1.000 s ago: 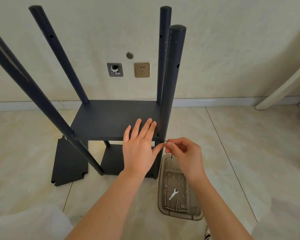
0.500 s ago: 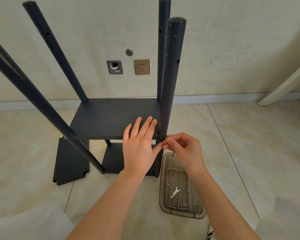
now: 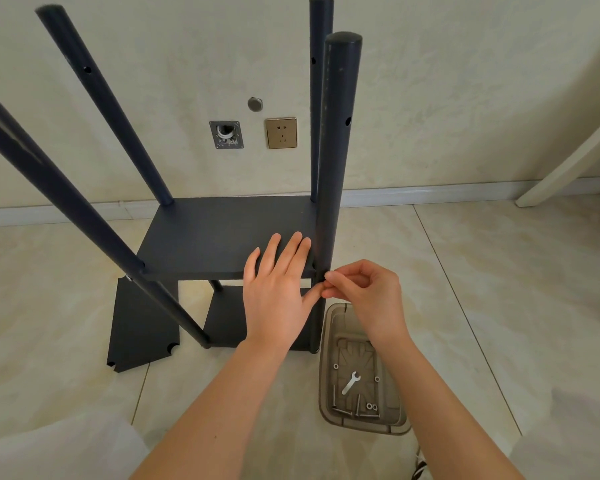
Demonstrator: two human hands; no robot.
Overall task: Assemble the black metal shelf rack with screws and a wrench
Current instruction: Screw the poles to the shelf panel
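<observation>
Since 1 second ago, the right hand [image 3: 364, 292] has closed the last gap: its fingertips now touch the front right post [image 3: 333, 150] at the shelf corner, pinching what I judge is a screw, hidden between them. On the floor stands the black rack [image 3: 94, 95] with 4 posts. Its shelf [image 3: 222, 237] lies under the left hand [image 3: 278, 292], fingers straight, pressing flat. If that palm eases, the shelf could shift, the holes misalign, and the screw jam or drop. Beside the post's foot, a clear tray [image 3: 338, 323] holds 1 wrench [image 3: 350, 383], long screws [image 3: 340, 408] and small washers or nuts [image 3: 372, 406].
</observation>
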